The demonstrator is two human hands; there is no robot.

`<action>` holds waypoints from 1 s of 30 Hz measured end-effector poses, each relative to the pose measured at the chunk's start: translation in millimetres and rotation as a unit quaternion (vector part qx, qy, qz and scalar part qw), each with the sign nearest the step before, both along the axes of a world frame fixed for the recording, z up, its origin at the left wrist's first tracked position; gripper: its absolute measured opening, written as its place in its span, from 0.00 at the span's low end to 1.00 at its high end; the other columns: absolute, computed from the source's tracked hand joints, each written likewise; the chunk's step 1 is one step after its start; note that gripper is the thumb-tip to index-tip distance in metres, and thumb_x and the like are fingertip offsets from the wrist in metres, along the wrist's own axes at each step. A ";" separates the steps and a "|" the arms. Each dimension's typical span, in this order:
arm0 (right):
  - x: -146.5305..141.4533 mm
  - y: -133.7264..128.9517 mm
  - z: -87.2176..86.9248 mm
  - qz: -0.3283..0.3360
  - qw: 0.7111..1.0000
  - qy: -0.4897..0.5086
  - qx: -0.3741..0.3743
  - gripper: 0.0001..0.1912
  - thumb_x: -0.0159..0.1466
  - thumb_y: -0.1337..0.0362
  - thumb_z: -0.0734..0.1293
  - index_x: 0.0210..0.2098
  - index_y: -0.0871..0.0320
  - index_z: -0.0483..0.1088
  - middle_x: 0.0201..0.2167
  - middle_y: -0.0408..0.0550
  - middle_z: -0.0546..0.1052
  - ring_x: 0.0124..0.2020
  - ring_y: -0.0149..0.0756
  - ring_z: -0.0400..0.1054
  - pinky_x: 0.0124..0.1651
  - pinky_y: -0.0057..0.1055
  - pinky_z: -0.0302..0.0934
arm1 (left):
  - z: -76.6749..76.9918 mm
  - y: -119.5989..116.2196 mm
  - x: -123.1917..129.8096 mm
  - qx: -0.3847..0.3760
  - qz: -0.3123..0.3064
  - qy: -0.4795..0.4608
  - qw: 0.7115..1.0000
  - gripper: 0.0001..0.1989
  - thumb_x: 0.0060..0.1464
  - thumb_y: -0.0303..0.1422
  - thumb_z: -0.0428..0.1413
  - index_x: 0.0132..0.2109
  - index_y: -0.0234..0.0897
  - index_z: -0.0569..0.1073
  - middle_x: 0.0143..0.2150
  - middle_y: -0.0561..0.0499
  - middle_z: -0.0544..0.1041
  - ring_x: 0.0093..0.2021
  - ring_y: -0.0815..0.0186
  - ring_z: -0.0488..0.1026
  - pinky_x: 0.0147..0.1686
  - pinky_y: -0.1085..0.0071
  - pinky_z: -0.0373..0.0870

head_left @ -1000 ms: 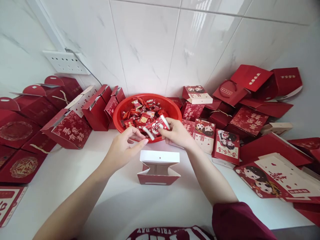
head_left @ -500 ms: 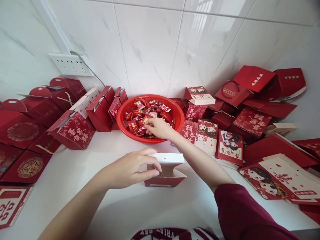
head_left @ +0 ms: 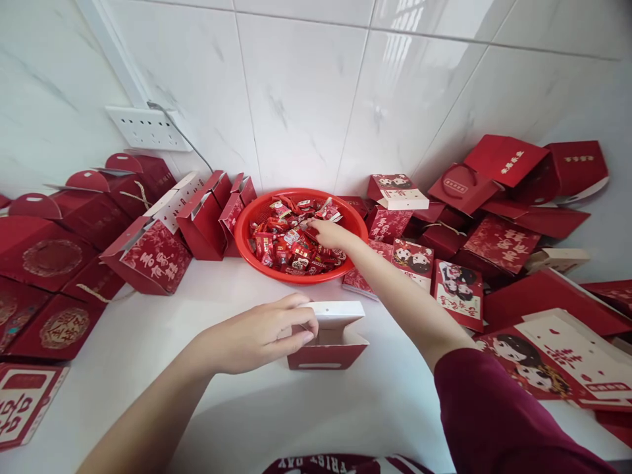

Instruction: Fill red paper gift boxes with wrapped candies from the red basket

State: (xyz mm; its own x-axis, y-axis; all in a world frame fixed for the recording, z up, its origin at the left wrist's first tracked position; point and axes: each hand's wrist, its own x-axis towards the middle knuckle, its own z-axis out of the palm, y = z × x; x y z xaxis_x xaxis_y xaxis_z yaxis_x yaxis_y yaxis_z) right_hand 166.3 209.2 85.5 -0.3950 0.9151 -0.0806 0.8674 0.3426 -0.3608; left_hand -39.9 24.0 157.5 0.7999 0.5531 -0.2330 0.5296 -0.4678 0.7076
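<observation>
An opened red and white paper box [head_left: 328, 356] stands on the white table in front of me, its mouth facing up. My left hand [head_left: 264, 332] grips the left side of this box, thumb and fingers at its opening. Behind it, a round red plastic basket [head_left: 301, 281] holds many small wrapped candies [head_left: 281, 253]. Over the right part of the basket, my right hand [head_left: 328, 236] reaches among the candies with its fingers bent down; whether it grips a candy is hidden.
Closed red gift boxes [head_left: 54, 253] stand in rows on the left. Several folded and flat boxes [head_left: 503, 240] are heaped on the right. Behind is a tiled wall [head_left: 301, 99] with a white socket strip [head_left: 148, 128] and a cable.
My right hand has moved from the front of the basket towards its back right, over other candies. My left hand stays on the box. The view has shifted slightly.
</observation>
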 end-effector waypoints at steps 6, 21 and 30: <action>0.3 0.6 9.2 -0.043 0.997 -0.035 0.057 0.22 0.67 0.70 0.59 0.58 0.56 0.72 0.60 0.57 0.71 0.64 0.51 0.61 0.63 0.46 0.56 | -1.5 -0.5 0.4 0.019 0.000 0.020 1.000 0.10 0.69 0.38 0.44 0.41 0.40 0.66 0.44 0.53 0.66 0.36 0.67 0.67 0.39 0.70 0.60; -24.2 17.0 5.0 -0.046 0.998 0.030 -0.021 0.21 0.51 0.55 0.77 0.36 0.64 0.74 0.35 0.52 0.80 0.36 0.41 0.73 0.40 0.31 0.62 | -1.2 0.2 2.6 0.031 0.003 -0.004 1.000 0.10 0.68 0.36 0.43 0.40 0.39 0.67 0.43 0.51 0.67 0.36 0.66 0.66 0.38 0.71 0.62; 17.5 -42.9 24.5 -0.025 0.957 0.278 0.074 0.18 0.66 0.52 0.63 0.46 0.60 0.68 0.41 0.49 0.77 0.39 0.36 0.70 0.43 0.32 0.63 | -3.8 2.7 -0.1 0.043 -0.003 0.004 0.999 0.07 0.59 0.35 0.55 0.45 0.42 0.68 0.46 0.54 0.70 0.34 0.68 0.69 0.38 0.71 0.63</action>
State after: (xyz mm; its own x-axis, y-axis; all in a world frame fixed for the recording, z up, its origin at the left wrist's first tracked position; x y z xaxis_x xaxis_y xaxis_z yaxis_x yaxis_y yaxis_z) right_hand 183.8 166.3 110.0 -0.2952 0.9191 0.2609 0.5715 0.3887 -0.7227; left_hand -40.0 26.6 153.7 0.8020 0.5661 -0.1909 0.5314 -0.5299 0.6609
